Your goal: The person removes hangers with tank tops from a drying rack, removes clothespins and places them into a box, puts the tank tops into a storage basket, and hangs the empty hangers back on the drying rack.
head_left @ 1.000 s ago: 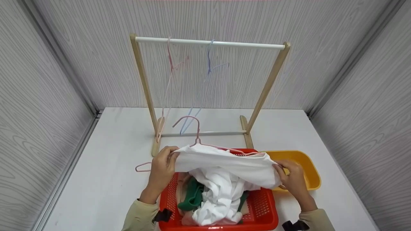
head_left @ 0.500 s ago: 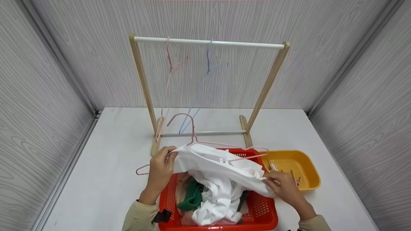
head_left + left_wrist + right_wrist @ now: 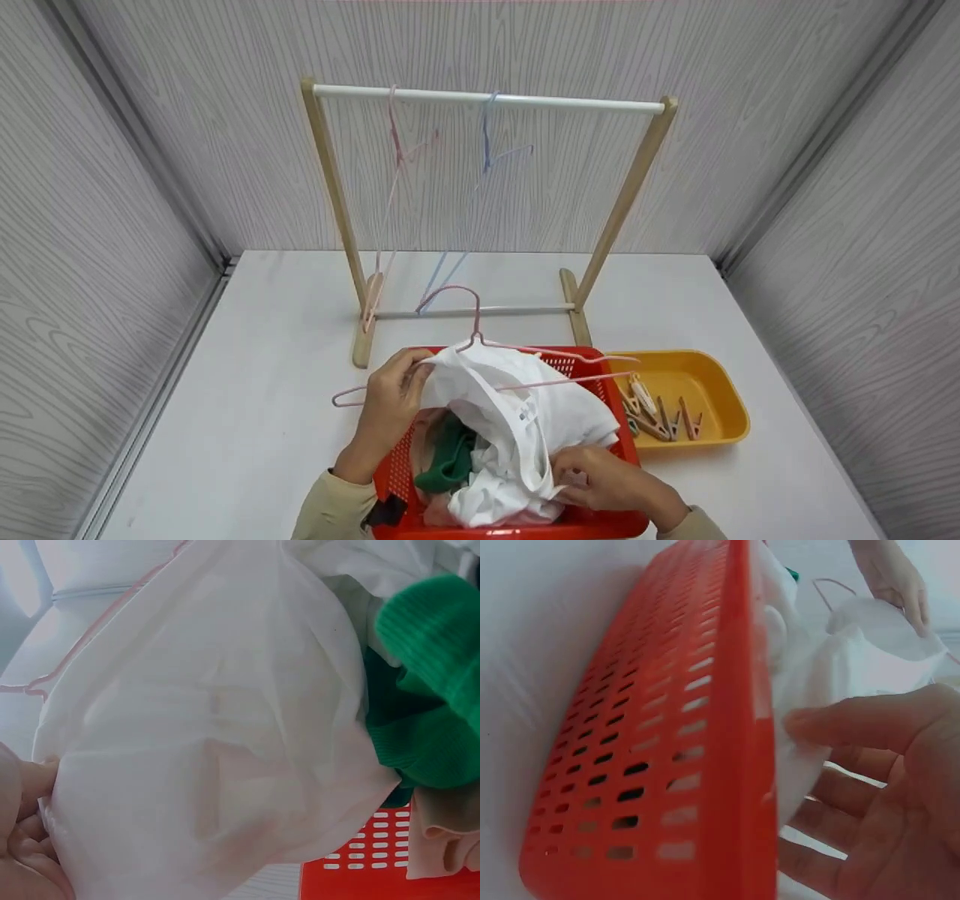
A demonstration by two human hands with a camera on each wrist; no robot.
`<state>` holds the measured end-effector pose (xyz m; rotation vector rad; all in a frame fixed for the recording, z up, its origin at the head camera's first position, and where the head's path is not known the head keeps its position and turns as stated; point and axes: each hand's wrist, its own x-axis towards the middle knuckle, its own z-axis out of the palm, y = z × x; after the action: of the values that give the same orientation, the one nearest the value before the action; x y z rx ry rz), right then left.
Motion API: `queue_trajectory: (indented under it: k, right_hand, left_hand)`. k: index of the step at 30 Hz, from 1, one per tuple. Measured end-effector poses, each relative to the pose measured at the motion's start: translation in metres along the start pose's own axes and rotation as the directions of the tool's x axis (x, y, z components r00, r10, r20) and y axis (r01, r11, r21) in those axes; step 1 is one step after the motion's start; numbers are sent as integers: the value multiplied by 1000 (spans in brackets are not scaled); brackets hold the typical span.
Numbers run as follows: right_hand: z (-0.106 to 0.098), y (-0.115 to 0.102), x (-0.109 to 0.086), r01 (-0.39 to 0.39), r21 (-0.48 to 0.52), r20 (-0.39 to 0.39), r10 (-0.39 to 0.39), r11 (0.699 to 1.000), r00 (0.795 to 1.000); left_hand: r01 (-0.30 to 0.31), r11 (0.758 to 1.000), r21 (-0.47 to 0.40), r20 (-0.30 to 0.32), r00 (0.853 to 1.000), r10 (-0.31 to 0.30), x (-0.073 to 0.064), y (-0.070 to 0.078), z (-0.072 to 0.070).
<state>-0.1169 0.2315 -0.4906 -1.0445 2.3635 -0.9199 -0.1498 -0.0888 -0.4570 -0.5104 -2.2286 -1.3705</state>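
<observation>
A white garment with a small label at its neckline or waistband lies bunched over the red basket. My left hand pinches its upper left edge, thumb in front, as the left wrist view shows too. A pink hanger stands with its hook up at this edge; one end sticks out left of the hand, and its right end is bare. Low at the basket's right side, my right hand pinches a lower part of the garment. In the right wrist view, the thumb presses the cloth.
Beneath the garment, green cloth and beige cloth lie in the basket. A yellow tray with several clothespins stands at the right. Behind is a wooden rack bearing a pink hanger and a blue hanger.
My right hand has moved down and left with its part of the garment, so the stretched edge now hangs slack. More of the hanger's right side and the clothespins show.
</observation>
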Motion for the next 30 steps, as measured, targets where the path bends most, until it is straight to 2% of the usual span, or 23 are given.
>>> queue_trajectory:
  k: [2,4,6,7,8,9,10,12,13,15,16,18,19,21,23,27,30]
  right_hand:
    - [-4,-3,0,-30,8,29,30,1000,999]
    - [-9,-6,-2,-58,13,7,58,998,998]
    - [-15,-8,-3,-55,8,-92,56,998,994]
    - [-17,-9,-3,-42,-12,-170,39,999,985]
    - [-19,-10,-3,-21,-47,-264,8,999,965]
    - [-22,-10,-3,1,-103,-365,-38,995,930]
    - [-24,-11,-3,18,-163,-458,-92,986,884]
    - [-29,-11,-2,21,-283,-607,-196,959,770]
    - [-32,-11,-2,14,-331,-657,-241,944,715]
    - [-38,-11,-2,2,-384,-720,-301,923,626]
    - [-41,-10,-3,3,-392,-739,-317,920,595]
    - [-46,-9,-3,0,-396,-764,-329,918,555]
    - [-49,-8,-3,-4,-401,-769,-335,916,545]
    - [-52,-6,-4,-27,-405,-773,-327,914,544]
    - [-54,-3,-5,-70,-404,-765,-295,912,572]
    - [-55,4,-8,-148,-390,-731,-208,909,649]
    - [-53,9,-8,-144,-384,-715,-195,912,671]
  left_hand:
    - [7,1000,-10,32,999,-7,-1,0,1]
    - [21,1000,-20,60,998,-20,-2,0,1]
    - [35,999,-27,80,996,-33,-3,1,2]
    - [36,999,-30,87,996,-33,-3,1,2]
    - [38,999,-30,92,995,-35,-3,2,3]
    - [37,999,-30,97,995,-34,-3,2,3]
    - [34,999,-30,100,994,-31,-3,2,4]
    - [25,999,-31,106,994,-22,-3,3,5]
    - [18,999,-29,107,994,-15,-3,3,6]
    - [6,1000,-26,109,994,-3,-3,3,7]
    - [-3,1000,-25,109,994,6,-2,3,8]
    - [-23,1000,-21,107,994,26,-2,4,9]
    - [-33,999,-20,106,994,35,-2,5,10]
    - [-40,999,-24,111,993,43,-1,6,11]
    - [-40,999,-36,122,992,44,-2,7,11]
    - [-9,997,-70,143,990,19,-3,8,11]
    - [-6,996,-88,134,991,18,-3,7,11]
